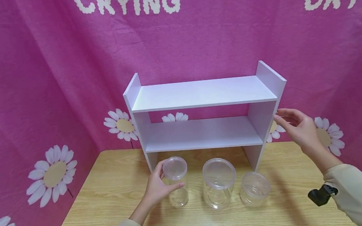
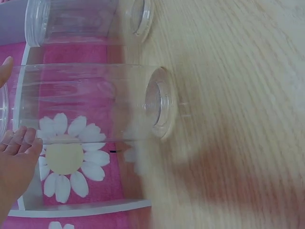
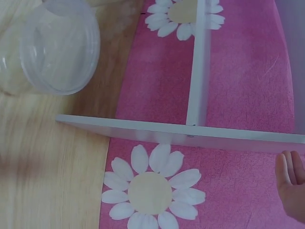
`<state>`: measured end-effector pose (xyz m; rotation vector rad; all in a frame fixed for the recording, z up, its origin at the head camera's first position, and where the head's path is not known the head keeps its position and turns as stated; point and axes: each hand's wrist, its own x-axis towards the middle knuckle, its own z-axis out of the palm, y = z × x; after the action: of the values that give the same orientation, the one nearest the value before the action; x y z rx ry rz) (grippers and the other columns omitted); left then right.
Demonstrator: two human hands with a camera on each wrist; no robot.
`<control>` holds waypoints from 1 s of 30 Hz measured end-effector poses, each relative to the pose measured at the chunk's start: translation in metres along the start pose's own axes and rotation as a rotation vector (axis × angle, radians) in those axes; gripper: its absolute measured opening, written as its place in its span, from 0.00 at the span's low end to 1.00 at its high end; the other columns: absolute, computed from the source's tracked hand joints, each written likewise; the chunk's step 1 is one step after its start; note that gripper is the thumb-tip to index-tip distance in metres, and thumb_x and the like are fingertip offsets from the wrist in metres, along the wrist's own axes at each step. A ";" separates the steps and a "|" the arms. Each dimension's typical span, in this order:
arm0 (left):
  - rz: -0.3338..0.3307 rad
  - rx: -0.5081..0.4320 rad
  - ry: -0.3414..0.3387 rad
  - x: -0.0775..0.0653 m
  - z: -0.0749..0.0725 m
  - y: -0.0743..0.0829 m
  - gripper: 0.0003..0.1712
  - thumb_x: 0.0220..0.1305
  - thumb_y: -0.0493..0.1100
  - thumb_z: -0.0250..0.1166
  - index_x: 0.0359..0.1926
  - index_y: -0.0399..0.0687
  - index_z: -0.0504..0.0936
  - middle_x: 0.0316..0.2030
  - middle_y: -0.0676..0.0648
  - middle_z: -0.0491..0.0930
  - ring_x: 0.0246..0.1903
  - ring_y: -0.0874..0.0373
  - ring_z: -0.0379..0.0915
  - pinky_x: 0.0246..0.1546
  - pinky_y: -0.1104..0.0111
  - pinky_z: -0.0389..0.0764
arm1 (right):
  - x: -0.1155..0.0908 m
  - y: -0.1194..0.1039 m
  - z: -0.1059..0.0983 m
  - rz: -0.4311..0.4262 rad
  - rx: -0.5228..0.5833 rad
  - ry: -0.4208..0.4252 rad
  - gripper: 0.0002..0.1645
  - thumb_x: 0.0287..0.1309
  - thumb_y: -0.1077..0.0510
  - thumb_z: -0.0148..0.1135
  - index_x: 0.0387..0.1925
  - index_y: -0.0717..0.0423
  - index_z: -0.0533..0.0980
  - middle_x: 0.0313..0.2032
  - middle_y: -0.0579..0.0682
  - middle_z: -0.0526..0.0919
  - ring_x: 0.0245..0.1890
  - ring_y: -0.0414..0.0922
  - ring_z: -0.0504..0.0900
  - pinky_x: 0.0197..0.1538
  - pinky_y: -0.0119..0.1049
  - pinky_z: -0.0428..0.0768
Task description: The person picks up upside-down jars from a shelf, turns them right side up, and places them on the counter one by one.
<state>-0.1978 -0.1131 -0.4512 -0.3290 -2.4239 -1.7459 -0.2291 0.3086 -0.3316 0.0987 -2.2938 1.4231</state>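
Observation:
A tall clear plastic jar (image 1: 178,193) with a lid stands on the table, and my left hand (image 1: 157,188) is around its upper part, thumb across the front and fingers at the far left side. In the left wrist view, the thumb and fingers of that hand (image 2: 16,164) lie on opposite sides of the jar (image 2: 90,100). My right hand (image 1: 300,129) is by the outer face of the white shelf's right side panel (image 1: 265,121); its fingertips (image 3: 285,162) are at the panel, contact unclear. Nothing shows in that hand.
A wider lidded clear jar (image 1: 219,184) stands right of the tall one, then a short clear jar (image 1: 255,189). The two-level white shelf (image 1: 203,93) stands behind them on the wooden table (image 1: 102,202). A pink cloth with daisies (image 1: 194,38) hangs behind.

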 end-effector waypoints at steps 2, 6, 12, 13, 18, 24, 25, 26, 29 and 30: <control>0.000 0.004 0.004 0.000 0.000 -0.002 0.50 0.33 0.38 0.82 0.61 0.46 0.69 0.57 0.42 0.75 0.62 0.45 0.71 0.67 0.56 0.69 | 0.004 -0.001 0.000 0.012 0.020 -0.004 0.10 0.62 0.54 0.62 0.44 0.37 0.74 0.33 0.17 0.78 0.34 0.17 0.77 0.39 0.09 0.73; 0.000 0.004 0.007 0.000 0.001 -0.005 0.50 0.33 0.38 0.82 0.61 0.46 0.69 0.57 0.42 0.76 0.61 0.45 0.71 0.66 0.55 0.69 | 0.011 -0.004 0.003 0.042 0.071 0.004 0.10 0.62 0.54 0.61 0.40 0.33 0.72 0.31 0.18 0.79 0.31 0.18 0.79 0.37 0.10 0.76; 0.015 -0.012 -0.016 0.001 0.000 -0.008 0.50 0.35 0.38 0.82 0.62 0.45 0.68 0.57 0.41 0.75 0.61 0.43 0.71 0.66 0.52 0.69 | 0.014 -0.005 0.006 0.094 0.068 0.041 0.08 0.62 0.51 0.60 0.38 0.32 0.71 0.29 0.17 0.76 0.30 0.17 0.76 0.36 0.09 0.75; 0.010 -0.016 -0.020 0.001 0.000 -0.008 0.50 0.34 0.37 0.82 0.62 0.46 0.68 0.57 0.41 0.75 0.61 0.44 0.71 0.66 0.52 0.69 | 0.014 -0.005 0.006 0.100 0.075 0.043 0.08 0.62 0.51 0.60 0.38 0.32 0.70 0.29 0.17 0.76 0.30 0.17 0.76 0.36 0.09 0.75; -0.006 -0.017 -0.030 0.001 -0.001 -0.009 0.50 0.35 0.36 0.81 0.63 0.49 0.67 0.58 0.43 0.74 0.61 0.45 0.70 0.67 0.51 0.69 | 0.014 -0.004 0.007 0.123 0.147 0.056 0.09 0.62 0.54 0.61 0.36 0.32 0.72 0.28 0.20 0.78 0.29 0.19 0.78 0.35 0.10 0.76; 0.021 -0.005 -0.052 0.002 -0.001 -0.009 0.55 0.36 0.39 0.81 0.67 0.47 0.63 0.60 0.40 0.72 0.64 0.41 0.67 0.67 0.47 0.67 | 0.014 -0.003 0.006 0.134 0.184 0.080 0.09 0.61 0.53 0.62 0.34 0.31 0.74 0.27 0.21 0.79 0.28 0.20 0.79 0.34 0.11 0.76; 0.019 -0.002 -0.054 0.001 -0.003 -0.009 0.56 0.36 0.39 0.82 0.68 0.47 0.62 0.62 0.39 0.71 0.65 0.40 0.66 0.68 0.47 0.66 | 0.013 -0.002 0.006 0.133 0.210 0.072 0.08 0.61 0.54 0.62 0.34 0.32 0.74 0.27 0.22 0.80 0.28 0.21 0.79 0.34 0.11 0.76; 0.017 0.001 -0.055 0.001 -0.004 -0.009 0.58 0.36 0.40 0.82 0.69 0.47 0.60 0.64 0.39 0.70 0.66 0.40 0.64 0.68 0.47 0.65 | 0.011 -0.001 0.006 0.130 0.243 0.061 0.08 0.61 0.55 0.62 0.35 0.33 0.75 0.27 0.23 0.81 0.28 0.21 0.80 0.35 0.11 0.76; 0.013 0.022 -0.043 -0.001 -0.013 -0.005 0.58 0.39 0.41 0.81 0.71 0.46 0.58 0.68 0.40 0.65 0.70 0.41 0.58 0.71 0.49 0.60 | 0.004 0.004 0.004 0.110 0.317 0.017 0.09 0.61 0.58 0.62 0.37 0.36 0.77 0.29 0.25 0.83 0.29 0.22 0.82 0.37 0.11 0.77; 0.013 0.036 -0.029 -0.002 -0.018 -0.004 0.58 0.40 0.41 0.80 0.71 0.46 0.58 0.69 0.40 0.64 0.70 0.41 0.57 0.71 0.49 0.60 | 0.000 0.006 0.004 0.098 0.307 0.000 0.09 0.62 0.58 0.61 0.39 0.37 0.77 0.31 0.24 0.83 0.30 0.22 0.82 0.38 0.11 0.77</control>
<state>-0.1971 -0.1313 -0.4494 -0.3669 -2.4644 -1.7016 -0.2321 0.3084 -0.3379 0.0794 -2.0884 1.8167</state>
